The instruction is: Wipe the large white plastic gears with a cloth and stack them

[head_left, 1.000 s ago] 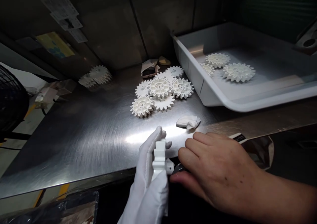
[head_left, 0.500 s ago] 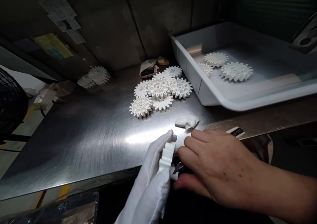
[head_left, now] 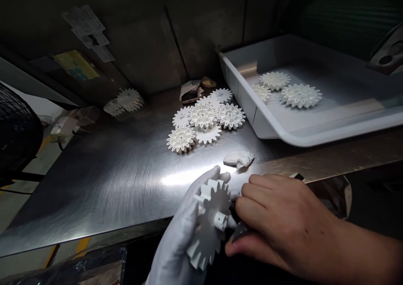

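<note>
Head view: your left hand (head_left: pixel 181 230), in a white glove, is closed around a white gear (head_left: pixel 209 232). You've got it tilted on edge just off the near edge of the steel table (head_left: pixel 110 184), flat face and round hub (head_left: pixel 220 220) turned toward your right. Fingertips wrap past the far teeth. Your right hand (head_left: pixel 283 218) is bare, fist curled around a dark tool (head_left: pixel 241 231), thumb along the near side. Tip sits close to the hub; it looks like a blade, but your fist hides most of it, and I can't tell if it touches the gear.

Beyond your hands: a crumpled white wad (head_left: pixel 238 159) on the steel, then a loose gear pile (head_left: pixel 202 115), some pieces overlapping. Right of that, a large pale tray (head_left: pixel 302 140) with three tray gears (head_left: pixel 301 95) near its left wall, one partly hidden by the rim. Black fan (head_left: pixel 19 125) at far left, yellow card (head_left: pixel 76 64) on the back wall.
</note>
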A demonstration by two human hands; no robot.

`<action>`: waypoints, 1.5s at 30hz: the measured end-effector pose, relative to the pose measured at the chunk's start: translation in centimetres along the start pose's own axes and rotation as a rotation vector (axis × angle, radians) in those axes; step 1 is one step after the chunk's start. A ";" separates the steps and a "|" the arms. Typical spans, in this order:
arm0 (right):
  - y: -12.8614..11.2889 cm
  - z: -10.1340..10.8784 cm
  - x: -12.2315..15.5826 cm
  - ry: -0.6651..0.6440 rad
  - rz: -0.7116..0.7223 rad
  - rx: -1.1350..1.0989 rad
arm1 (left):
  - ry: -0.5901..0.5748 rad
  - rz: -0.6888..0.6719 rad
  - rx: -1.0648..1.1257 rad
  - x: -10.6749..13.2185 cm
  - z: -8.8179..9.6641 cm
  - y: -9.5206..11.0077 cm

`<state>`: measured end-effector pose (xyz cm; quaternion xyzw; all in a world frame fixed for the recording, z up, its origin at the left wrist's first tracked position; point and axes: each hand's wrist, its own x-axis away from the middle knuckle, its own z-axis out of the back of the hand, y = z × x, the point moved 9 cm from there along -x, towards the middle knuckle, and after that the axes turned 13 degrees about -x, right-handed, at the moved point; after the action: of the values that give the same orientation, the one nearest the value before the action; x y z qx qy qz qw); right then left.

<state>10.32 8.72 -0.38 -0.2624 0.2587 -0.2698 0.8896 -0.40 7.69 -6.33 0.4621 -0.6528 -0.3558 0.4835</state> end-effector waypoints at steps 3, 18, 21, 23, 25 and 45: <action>-0.1 0.3 0.5 0.043 0.008 -0.046 | -0.051 0.060 0.150 -0.3 -1.0 -0.3; -1.0 1.8 1.7 0.213 0.108 -0.023 | -0.247 0.137 0.496 -0.6 -2.0 -0.8; -0.5 1.6 2.0 0.212 0.081 -0.065 | -0.252 0.080 0.482 -0.6 -2.0 -0.4; -0.3 1.6 2.0 0.208 0.061 -0.083 | -0.245 0.047 0.433 -0.6 -2.0 -0.2; -0.1 1.8 2.0 0.209 0.038 -0.098 | -0.223 0.039 0.365 -0.5 -1.9 -0.3; 0.8 1.6 1.6 0.245 0.016 -0.143 | -0.083 0.003 0.225 -2.0 -0.6 -0.7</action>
<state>12.74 8.79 -0.21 -0.2883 0.3861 -0.2735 0.8325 0.57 9.34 -7.41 0.4974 -0.7086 -0.2985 0.4018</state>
